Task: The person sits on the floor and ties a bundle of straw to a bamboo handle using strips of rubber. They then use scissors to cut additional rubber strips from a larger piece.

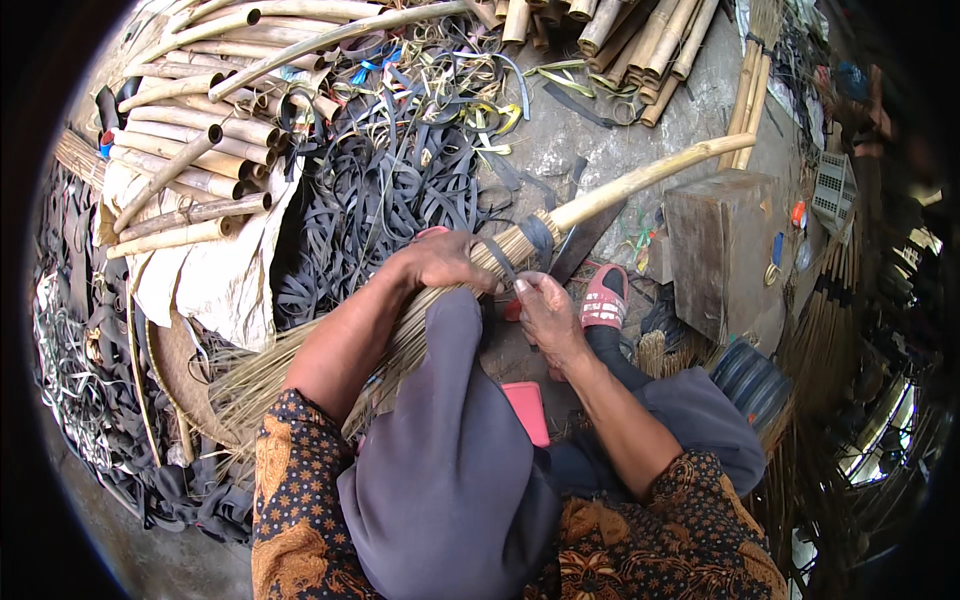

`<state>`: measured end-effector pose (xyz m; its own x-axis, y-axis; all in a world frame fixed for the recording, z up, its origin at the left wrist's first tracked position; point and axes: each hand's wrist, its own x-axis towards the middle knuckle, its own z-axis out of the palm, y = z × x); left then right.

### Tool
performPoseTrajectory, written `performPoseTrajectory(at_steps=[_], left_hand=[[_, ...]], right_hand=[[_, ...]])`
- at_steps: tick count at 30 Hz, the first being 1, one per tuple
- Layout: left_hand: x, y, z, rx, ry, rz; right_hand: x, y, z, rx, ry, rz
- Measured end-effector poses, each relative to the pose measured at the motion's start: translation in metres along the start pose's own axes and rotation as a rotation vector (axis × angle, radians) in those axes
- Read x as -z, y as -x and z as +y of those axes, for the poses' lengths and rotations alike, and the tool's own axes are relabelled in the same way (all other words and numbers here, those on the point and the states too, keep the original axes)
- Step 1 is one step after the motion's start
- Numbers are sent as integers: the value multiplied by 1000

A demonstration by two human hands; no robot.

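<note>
item: broom (480,262), bamboo handle (650,178) with a bundle of straw fibres (300,365). lies across the lap; long axis runs from upper right, handle end over the concrete floor (600,130), down to lower left, fibre end fanned beside the knee.
left hand (440,262): closed around the neck of the bundle, just below the handle joint.
right hand (548,310): fingers pinched on a dark strap (500,260) that crosses the binding; just beside the left hand, the joint between them. both hands equally near the joint; the handle leads away from the right hand.
around: heap of black straps (390,190), cut bamboo poles (190,150), wooden block (720,250), pink sandal (603,298).
</note>
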<state>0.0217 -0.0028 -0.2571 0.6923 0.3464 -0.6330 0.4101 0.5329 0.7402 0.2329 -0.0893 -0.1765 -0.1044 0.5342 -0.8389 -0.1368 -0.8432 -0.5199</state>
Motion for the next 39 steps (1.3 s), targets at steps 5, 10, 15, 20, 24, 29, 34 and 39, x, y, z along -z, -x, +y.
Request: performPoseTrajectory(at_steps=[5, 10, 15, 20, 24, 29, 34, 39], left_hand=[[7, -3, -4, 63, 10, -139], [-45, 2, 7, 91, -677, 398], [-62, -20, -8, 183, -890, 623], [-33, -15, -19, 69, -762, 530], [-2, -5, -4, 82, -258, 108], [8, 7, 11, 189, -65, -227], [-53, 4, 15, 31, -918, 608], [-17, 3, 10, -140, -255, 313]], right_hand=[[2, -22, -1, -98, -104, -68], [-6, -55, 7, -129, 50, 164], [-15, -51, 16, 14, 248, 238], [-18, -18, 32, 271, 422, 252], [15, -15, 16, 82, 117, 41], [20, -27, 4, -116, -49, -93], [7, -38, 9, -97, 31, 99], [11, -40, 8, -121, -134, 2]])
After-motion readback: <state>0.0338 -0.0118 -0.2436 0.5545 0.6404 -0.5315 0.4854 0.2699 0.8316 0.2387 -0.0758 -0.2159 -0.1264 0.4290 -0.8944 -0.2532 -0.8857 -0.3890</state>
